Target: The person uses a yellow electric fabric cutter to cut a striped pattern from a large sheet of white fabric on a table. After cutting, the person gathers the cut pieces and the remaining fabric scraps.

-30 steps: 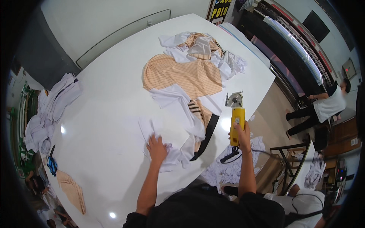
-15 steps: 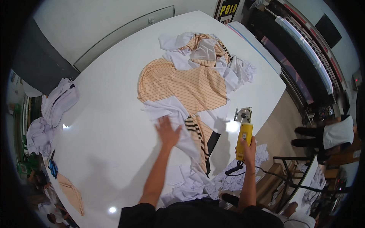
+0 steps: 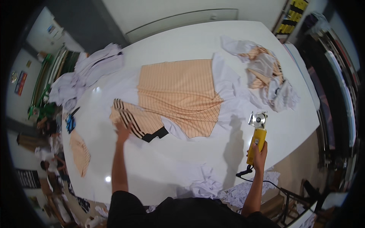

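My left hand [image 3: 122,131] is at the near left edge of a peach striped fabric piece [image 3: 150,121] with bold black stripes and a black end. Its fingers are slightly blurred and appear closed on the cloth. In my right hand [image 3: 259,155] is a yellow handheld rotary fabric cutter [image 3: 256,143], held upright over the table's right side. The round metal blade [image 3: 260,120] points away from me, clear of the fabric. A larger peach pinstriped panel [image 3: 176,81] lies spread at the table's middle, rumpled toward its near side, over white fabric [image 3: 227,81].
A crumpled heap of white and peach fabric [image 3: 262,68] lies at the far right of the white table [image 3: 152,171]. White garments [image 3: 97,66] are piled far left, near blue-handled scissors [image 3: 71,123] and a peach scrap [image 3: 80,154]. The cutter's black cord [image 3: 272,183] trails right.
My left hand has moved left with the black-striped piece, and the large panel now lies more spread out. The view has turned rightward across the table's layout. The cutter stays in my right hand.
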The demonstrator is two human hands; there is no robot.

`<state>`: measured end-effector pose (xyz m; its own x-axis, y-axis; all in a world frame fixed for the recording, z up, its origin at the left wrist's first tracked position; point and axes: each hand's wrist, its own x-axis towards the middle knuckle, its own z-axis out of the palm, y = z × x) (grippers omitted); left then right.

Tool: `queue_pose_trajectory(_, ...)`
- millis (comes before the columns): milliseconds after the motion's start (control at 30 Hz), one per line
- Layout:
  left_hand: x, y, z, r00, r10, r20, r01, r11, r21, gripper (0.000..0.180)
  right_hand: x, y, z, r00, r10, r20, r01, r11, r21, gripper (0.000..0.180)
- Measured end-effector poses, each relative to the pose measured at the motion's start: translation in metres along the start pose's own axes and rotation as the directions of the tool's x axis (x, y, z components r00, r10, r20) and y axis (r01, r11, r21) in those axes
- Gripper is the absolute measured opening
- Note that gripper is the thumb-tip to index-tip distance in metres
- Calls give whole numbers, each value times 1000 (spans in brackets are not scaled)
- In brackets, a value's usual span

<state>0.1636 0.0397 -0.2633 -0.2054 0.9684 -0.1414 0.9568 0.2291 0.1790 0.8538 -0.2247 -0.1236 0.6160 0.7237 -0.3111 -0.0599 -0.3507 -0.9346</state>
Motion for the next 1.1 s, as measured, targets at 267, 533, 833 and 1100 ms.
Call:
queue_pose_trajectory(267, -131, -74, -68, 972, -70, 226, 68, 998, 13, 129, -19, 3, 140, 944, -108, 312, 86, 993, 85, 46)
queue_pose_trajectory(533, -186, -91, -57, 986, 167, -23, -166, 985, 37, 113, -157, 70, 166, 923, 30, 385, -72, 993, 95, 45)
queue_pose_trajectory(833, -306, 76, 15, 559, 829, -2, -828, 559, -50, 69, -341, 154, 95, 1000, 18, -14, -16, 993, 115, 38)
queue_pose_trajectory(1100, -352, 16, -2, 469, 877, 102, -843, 479, -243, 69, -328, 116, 139, 979, -153, -135, 162, 985, 59, 46)
